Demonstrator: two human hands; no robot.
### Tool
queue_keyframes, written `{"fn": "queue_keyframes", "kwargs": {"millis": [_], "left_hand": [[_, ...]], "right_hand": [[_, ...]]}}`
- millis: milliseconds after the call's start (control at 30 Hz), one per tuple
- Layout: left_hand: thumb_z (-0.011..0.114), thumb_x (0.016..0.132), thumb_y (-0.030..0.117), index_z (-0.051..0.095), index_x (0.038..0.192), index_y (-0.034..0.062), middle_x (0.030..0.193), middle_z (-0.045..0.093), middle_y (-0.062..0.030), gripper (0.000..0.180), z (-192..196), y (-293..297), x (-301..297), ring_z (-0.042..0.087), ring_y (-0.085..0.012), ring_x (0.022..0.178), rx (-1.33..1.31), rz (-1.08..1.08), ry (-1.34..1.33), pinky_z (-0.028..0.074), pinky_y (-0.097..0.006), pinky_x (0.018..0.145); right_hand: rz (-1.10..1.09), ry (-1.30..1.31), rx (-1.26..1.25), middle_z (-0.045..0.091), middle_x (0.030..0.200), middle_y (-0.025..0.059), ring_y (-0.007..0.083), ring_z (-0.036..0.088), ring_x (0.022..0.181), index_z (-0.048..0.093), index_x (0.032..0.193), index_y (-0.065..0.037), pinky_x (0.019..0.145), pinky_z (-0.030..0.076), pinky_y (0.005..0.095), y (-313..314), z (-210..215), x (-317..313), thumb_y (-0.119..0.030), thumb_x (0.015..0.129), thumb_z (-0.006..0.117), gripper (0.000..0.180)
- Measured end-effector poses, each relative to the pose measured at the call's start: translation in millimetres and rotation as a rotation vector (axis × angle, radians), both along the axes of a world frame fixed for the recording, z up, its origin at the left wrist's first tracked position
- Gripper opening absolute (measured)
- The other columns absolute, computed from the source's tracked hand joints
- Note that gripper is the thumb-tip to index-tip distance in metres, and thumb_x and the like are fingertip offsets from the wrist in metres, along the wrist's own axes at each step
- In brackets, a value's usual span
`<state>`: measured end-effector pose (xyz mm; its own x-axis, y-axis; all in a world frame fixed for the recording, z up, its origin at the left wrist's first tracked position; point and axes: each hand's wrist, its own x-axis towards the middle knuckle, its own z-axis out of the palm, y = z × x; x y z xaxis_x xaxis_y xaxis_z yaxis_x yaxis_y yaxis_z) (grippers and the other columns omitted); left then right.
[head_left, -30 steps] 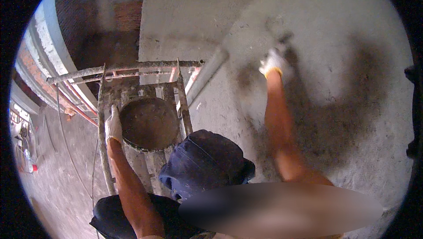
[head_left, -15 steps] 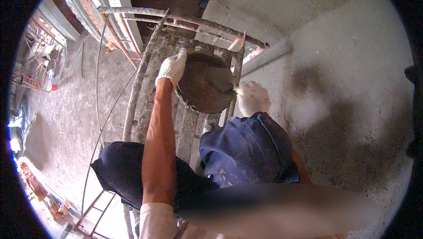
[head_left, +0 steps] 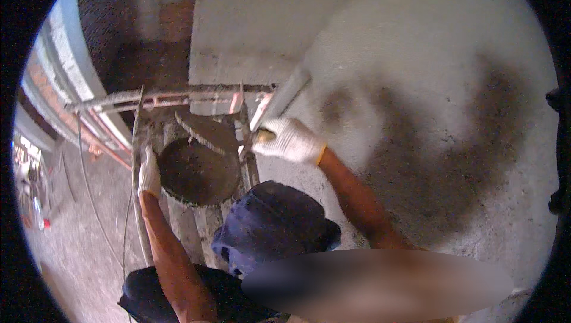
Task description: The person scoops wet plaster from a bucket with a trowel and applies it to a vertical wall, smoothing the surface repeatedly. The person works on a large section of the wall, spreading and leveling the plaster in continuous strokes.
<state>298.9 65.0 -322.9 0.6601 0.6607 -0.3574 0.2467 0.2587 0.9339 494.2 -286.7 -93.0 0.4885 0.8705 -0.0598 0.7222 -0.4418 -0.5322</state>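
Observation:
A round bucket [head_left: 169, 194] of wet grey mortar [head_left: 199, 175] stands on scaffold planks in front of me. My left hand [head_left: 149, 174], in a white knit glove, is closed on the bucket's left rim. My right hand [head_left: 291, 140], gloved alike, is closed around the yellowish handle [head_left: 265, 137] of a plastering trowel. The trowel's flat blade [head_left: 219, 134] is tilted over the far part of the bucket, and a ridge of mortar shows along its edge. Some of the right fingers are hidden behind the glove's back.
Rough grey plastered wall with dark damp patches [head_left: 416, 174] rises on the right. Scaffold rails [head_left: 196, 93] cross beyond the bucket. My knees in dark trousers [head_left: 276, 228] are close below it. A thin cable [head_left: 95, 204] hangs at left above the concrete floor [head_left: 65, 240].
The view has swung toward the right wall, so the bucket appears lower and farther left. My right hand has come up beside the bucket, and the trowel blade now shows raised above the mortar.

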Motion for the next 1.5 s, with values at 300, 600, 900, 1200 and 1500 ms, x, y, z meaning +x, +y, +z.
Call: {"fn": "queue_keyframes", "kwargs": {"millis": [300, 600, 900, 1200, 1500], "left_hand": [[0.036, 0.104, 0.073, 0.062, 0.137, -0.0122, 0.127, 0.071, -0.0225, 0.095, -18, 7, -2, 0.065, -0.029, 0.117, -0.025, 0.068, 0.207, 0.047, -0.042, 0.103], [0.033, 0.106, 0.068, 0.065, 0.132, -0.01, 0.131, 0.068, -0.029, 0.089, 23, -14, 10, 0.061, -0.0382, 0.128, 0.303, -0.074, 0.219, 0.043, -0.045, 0.11], [0.029, 0.107, 0.061, 0.066, 0.129, -0.0034, 0.125, 0.067, -0.0337, 0.077, 88, -50, 5, 0.058, -0.0506, 0.129, 0.376, -0.225, 0.297, 0.043, -0.048, 0.109], [0.042, 0.104, 0.072, 0.055, 0.145, -0.0123, 0.129, 0.071, -0.0179, 0.095, 25, -6, -2, 0.062, -0.0253, 0.12, -0.036, -0.038, 0.134, 0.044, -0.035, 0.106], [0.039, 0.104, 0.074, 0.058, 0.14, -0.0136, 0.136, 0.067, -0.0225, 0.096, -9, 14, -3, 0.062, -0.0269, 0.124, 0.075, -0.03, 0.131, 0.046, -0.04, 0.106]], "right_hand": [[-1.388, 0.364, 1.091, 0.071, 0.089, 0.0124, 0.0305, 0.073, 0.084, 0.067, 0.129, -0.012, 0.068, 0.057, 0.042, -88, 75, 172, -0.035, 0.102, 0.061, 0.035], [-0.521, -0.093, 0.231, 0.073, 0.087, 0.0136, 0.0324, 0.07, 0.078, 0.071, 0.093, -0.008, 0.067, 0.051, 0.0472, -56, -48, -48, -0.035, 0.094, 0.076, 0.027], [-0.041, -0.484, -0.175, 0.072, 0.094, 0.0153, 0.0399, 0.071, 0.091, 0.067, 0.096, -0.01, 0.077, 0.055, 0.0545, 54, -156, -74, -0.031, 0.089, 0.073, 0.023], [-0.287, -0.129, -0.105, 0.074, 0.094, 0.0192, 0.0438, 0.072, 0.091, 0.07, 0.103, -0.012, 0.078, 0.056, 0.0529, 29, -73, -76, -0.042, 0.092, 0.073, 0.032], [-0.674, -0.305, -0.028, 0.075, 0.105, 0.0144, 0.0286, 0.072, 0.09, 0.07, 0.129, -0.011, 0.08, 0.059, 0.0433, -110, 58, -8, -0.022, 0.1, 0.064, 0.032]]}}
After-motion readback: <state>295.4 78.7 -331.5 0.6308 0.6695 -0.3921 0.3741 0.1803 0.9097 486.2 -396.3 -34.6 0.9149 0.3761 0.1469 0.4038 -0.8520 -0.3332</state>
